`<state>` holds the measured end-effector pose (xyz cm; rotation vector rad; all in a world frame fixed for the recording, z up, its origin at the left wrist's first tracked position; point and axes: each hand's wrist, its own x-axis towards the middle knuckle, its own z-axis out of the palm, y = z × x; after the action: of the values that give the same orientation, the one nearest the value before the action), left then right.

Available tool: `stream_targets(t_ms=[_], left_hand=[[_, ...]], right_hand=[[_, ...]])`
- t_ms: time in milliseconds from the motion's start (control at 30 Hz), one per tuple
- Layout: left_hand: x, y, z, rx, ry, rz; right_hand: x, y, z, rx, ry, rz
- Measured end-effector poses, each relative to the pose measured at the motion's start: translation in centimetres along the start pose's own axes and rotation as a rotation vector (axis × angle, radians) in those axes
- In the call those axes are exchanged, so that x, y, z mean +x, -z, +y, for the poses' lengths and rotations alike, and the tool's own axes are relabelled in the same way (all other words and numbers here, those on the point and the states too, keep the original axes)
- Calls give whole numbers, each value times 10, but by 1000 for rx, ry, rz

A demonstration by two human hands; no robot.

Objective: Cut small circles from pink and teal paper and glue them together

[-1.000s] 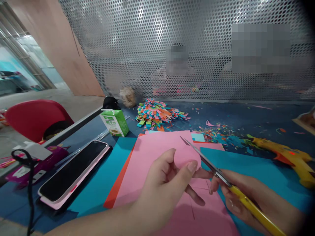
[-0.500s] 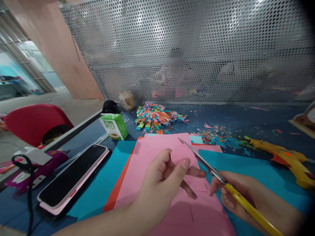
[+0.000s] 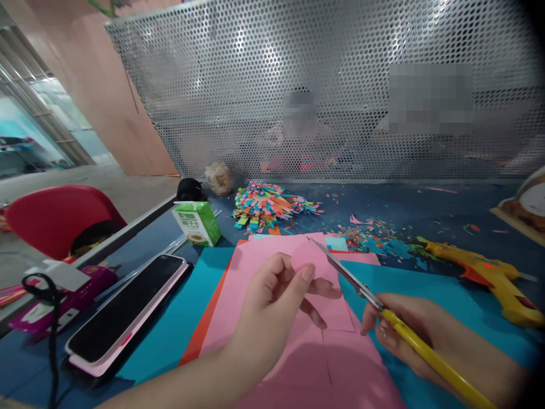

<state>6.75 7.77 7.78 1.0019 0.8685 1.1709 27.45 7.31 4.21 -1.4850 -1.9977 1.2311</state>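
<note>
At the near centre of the bench, a small pink paper piece [image 3: 317, 287] is pinched in the left hand [image 3: 276, 307] — thumb on top, fingers under, grip clenched on it, held just above the big pink sheet [image 3: 264, 255]. The right hand [image 3: 419, 341] has its grip closed round the yellow handles of the scissors [image 3: 366, 295]; the blades point up-left, and they touch the right edge of the pink piece. Cannot tell how far the blades are parted. The pink sheet shows cut lines near its lower end and lies over an orange sheet [image 3: 204, 326] and teal sheets [image 3: 426, 289] on the blue bench [image 3: 426, 204]. To the left, a phone [image 3: 128, 307] in a pink case, screen dark, lies flat. Behind it stands a green carton [image 3: 198, 221], upright. Further back — a heap of coloured paper strips [image 3: 264, 204], with small scraps [image 3: 374, 236] scattered to its right. A yellow glue gun [image 3: 485, 272] lies at the right, well apart from the hands. A perforated metal screen [image 3: 298, 68] stands along the far edge.
</note>
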Motion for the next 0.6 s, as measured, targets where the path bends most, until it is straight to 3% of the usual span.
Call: stream_targets(t_ms=[400,600], left_hand=[[1,1,-5,2,46,-61],[2,3,-5,14,21,-13]], right_hand=[[-2,1,-5,29,40,16],[-2,-3,4,119,-81,64]])
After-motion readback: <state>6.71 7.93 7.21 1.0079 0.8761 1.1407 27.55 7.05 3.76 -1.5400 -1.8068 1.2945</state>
